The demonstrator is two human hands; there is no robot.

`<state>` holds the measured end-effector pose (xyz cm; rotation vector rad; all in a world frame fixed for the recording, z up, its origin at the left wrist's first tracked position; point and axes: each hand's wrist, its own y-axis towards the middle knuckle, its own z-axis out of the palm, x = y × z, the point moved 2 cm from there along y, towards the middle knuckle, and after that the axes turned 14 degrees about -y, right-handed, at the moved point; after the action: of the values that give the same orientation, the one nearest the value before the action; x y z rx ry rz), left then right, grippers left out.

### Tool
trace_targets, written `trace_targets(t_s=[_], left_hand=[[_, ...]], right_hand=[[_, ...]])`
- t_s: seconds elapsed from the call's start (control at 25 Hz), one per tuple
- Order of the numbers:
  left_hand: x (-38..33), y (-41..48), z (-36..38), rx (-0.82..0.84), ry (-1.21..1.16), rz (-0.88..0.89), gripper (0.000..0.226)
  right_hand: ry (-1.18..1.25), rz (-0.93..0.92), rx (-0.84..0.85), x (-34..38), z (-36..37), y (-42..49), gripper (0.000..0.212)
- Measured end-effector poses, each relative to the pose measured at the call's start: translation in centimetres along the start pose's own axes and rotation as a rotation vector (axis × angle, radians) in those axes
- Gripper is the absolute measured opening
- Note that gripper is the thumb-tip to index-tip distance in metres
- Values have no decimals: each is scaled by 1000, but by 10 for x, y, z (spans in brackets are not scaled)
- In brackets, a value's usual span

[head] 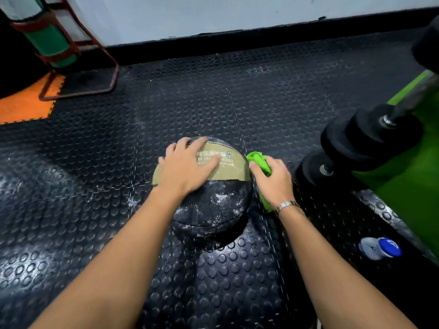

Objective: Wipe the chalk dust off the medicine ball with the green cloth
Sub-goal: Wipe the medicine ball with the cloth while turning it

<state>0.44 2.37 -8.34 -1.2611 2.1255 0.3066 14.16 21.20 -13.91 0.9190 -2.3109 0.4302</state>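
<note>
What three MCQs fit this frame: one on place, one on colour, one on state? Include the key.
1. Where is the green cloth?
A. beside the medicine ball, on its right, held in the right hand
B. draped over the ball's top
C. on the orange floor tile

2. What colour is the band across the ball's top?
A. red
B. tan
C. blue

3. How is the left hand?
A. clenched in a fist
B. pinching the cloth
C. flat on the ball's top, fingers straight

1 A: the right hand's fingers curl round the cloth next to the ball.
2 B: the lettered band is tan against the black.
3 C: its palm rests on the ball and holds nothing.
</note>
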Motion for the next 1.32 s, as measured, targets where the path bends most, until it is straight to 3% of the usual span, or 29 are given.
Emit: trace_targets(t_s=[0.12,0.28,0.4,0.56,0.72,0.88,1.04,1.2,1.32], left_hand=[[1,-6,4,-68,-23,-2,72],[2,-17,9,-196,-44,-34,40],[20,-20,5,-239,-106,2,49],[46,-30,-5,-296,-237,34,56],[55,-43,-7,-333,-266,18,57],[49,-50,1,-326,-225,69,55],[51,-53,1,-331,-226,97,54],[52,-58,4,-360,-203,118,55],[51,-61,5,-373,-201,120,55]], right_hand=[[213,51,20,-13,18,-6,11],[298,60,-5,-15,27,-7,21],[280,-90,-110,-16,35,-31,16],[288,-6,-125,-5,45,-20,17],[296,-248,-141,14,43,-28,16],[227,-164,-157,18,35,-14,14],[226,-372,-134,23,30,-42,17],[260,-147,-60,40,25,-21,20],[188,-382,-66,51,26,-48,16]])
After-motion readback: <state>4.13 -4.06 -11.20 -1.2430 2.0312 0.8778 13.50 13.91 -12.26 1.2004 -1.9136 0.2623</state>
